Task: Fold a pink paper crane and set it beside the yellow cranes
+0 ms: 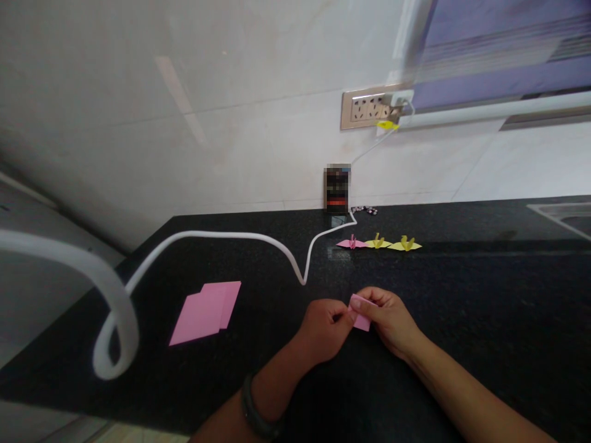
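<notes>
Both hands meet over the black countertop [484, 295] near its front edge. My right hand [390, 320] pinches a small folded piece of pink paper [360, 311] from the right. My left hand [325, 329], with a dark band on its wrist, has its fingers curled and pinches the same paper at its left edge. The paper is held just above the counter.
A few pink paper sheets [205, 311] lie to the left. A pink crane [351, 242] and two yellow cranes [392, 243] stand in a row behind my hands. A white cable [221, 235] runs across the counter to a phone [337, 189] leaning on the wall under a socket [369, 109].
</notes>
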Motion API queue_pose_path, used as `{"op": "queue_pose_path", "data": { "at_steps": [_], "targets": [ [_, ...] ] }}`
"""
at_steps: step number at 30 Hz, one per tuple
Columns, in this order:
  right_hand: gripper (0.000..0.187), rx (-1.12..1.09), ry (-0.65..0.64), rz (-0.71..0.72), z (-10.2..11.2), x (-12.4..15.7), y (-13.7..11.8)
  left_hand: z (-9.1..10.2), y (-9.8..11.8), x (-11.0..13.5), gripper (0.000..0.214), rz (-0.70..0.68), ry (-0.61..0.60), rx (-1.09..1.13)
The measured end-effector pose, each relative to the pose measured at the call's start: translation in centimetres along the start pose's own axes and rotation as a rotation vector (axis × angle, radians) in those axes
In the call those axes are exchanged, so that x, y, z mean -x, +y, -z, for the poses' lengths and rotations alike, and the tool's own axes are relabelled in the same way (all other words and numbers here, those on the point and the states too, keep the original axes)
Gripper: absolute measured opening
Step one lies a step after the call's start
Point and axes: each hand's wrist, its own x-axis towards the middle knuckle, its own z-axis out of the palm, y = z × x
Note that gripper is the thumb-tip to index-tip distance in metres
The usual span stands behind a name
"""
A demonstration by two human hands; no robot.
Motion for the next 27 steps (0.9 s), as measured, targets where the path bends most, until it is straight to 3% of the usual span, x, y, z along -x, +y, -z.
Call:
{"op": "queue_pose_path", "data": {
  "at_steps": [10,15,18,21,25,27],
  "targets": [
    [0.027,0.269,0.045,0.122,0.2,0.3,-0.5,0.5,0.6,0.1,0.038,0.030,-0.028,0.081],
    [0.025,0.328,-0.008,0.137,0.3,-0.1,-0.7,0.6,0.6,-0.1,0.035,0.074,-0.003,0.144],
    [0.023,0.398,-0.013,0.177,1.0,-0.5,-0.7,0.8,0.4,-0.2,0.034,0.075,0.018,0.170],
    [0.023,0.504,0.066,0.229,2.2,-1.0,-0.7,1.2,0.1,-0.3,0.035,0.084,0.043,0.191],
    [0.028,0.334,0.212,0.182,3.1,-1.3,-1.0,1.6,0.1,-0.5,0.036,0.123,0.099,0.224],
    [0.028,0.200,0.155,0.150,2.5,-1.1,-1.0,1.6,0.1,-0.5,0.036,0.119,0.079,0.235]
  ]
}}
